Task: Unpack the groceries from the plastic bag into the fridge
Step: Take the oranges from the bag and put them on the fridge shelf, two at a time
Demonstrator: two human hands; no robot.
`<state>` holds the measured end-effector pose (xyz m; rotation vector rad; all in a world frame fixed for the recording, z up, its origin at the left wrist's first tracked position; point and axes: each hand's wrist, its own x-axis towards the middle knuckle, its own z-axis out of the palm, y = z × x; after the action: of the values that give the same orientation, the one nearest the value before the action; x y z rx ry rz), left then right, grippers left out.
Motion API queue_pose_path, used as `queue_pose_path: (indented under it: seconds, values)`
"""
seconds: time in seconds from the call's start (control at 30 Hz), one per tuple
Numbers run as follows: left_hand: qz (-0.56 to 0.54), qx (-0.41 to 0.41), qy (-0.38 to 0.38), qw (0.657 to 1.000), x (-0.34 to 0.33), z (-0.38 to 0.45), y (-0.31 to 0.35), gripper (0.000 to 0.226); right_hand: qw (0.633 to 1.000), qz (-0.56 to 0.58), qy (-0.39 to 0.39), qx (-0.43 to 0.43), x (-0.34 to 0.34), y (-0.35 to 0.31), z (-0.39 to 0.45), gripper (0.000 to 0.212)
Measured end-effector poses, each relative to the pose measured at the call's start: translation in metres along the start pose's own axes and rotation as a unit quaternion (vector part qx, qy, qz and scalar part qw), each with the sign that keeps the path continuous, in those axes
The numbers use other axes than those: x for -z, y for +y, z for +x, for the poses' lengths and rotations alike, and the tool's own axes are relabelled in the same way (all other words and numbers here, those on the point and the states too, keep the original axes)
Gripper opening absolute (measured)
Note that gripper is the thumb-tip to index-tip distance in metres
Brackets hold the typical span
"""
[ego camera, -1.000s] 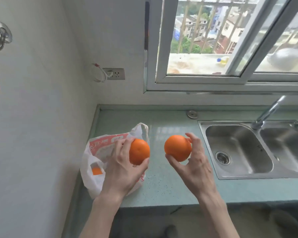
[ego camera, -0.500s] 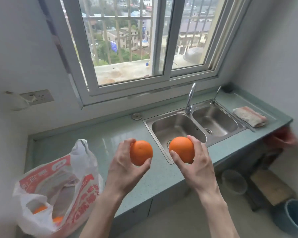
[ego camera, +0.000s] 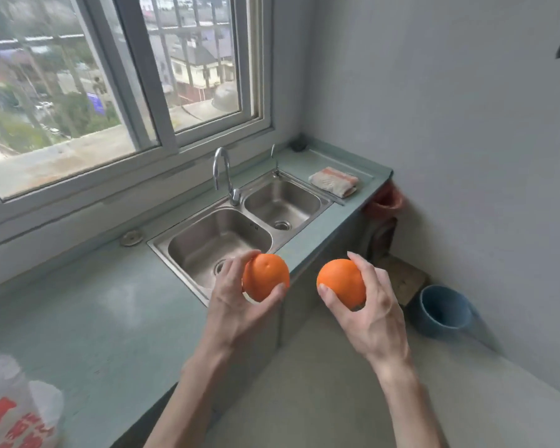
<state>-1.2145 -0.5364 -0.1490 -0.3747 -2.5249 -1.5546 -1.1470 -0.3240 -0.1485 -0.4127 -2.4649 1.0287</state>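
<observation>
Filling both hands (ego camera: 236, 305) (ego camera: 374, 313): 2 oranges (ego camera: 265, 277) (ego camera: 341, 282).

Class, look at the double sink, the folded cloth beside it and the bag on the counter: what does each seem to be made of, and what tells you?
Double sink: apparently stainless steel, brushed; grey metal sheen with soft reflections.
Folded cloth: woven fabric, likely cotton; soft folds, matte, orange stripe.
Bag: thin plastic film; translucent white, crinkled, red print.
</observation>
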Motion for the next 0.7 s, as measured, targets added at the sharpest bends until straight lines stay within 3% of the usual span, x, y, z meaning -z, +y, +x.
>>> queue_pose_path:
  seconds: [0.17,0.7]
  values:
    - [-0.042,-0.001,-0.047,0.998,-0.084,0.000,0.047,0.067,0.998,0.033,0.046,-0.041,0.066,0.060,0.007,0.084]
    - [-0.107,-0.073,-0.221,0.967,-0.317,-0.030,0.183,0.055,0.969,0.028,0.223,-0.100,0.259,0.223,-0.016,0.075]
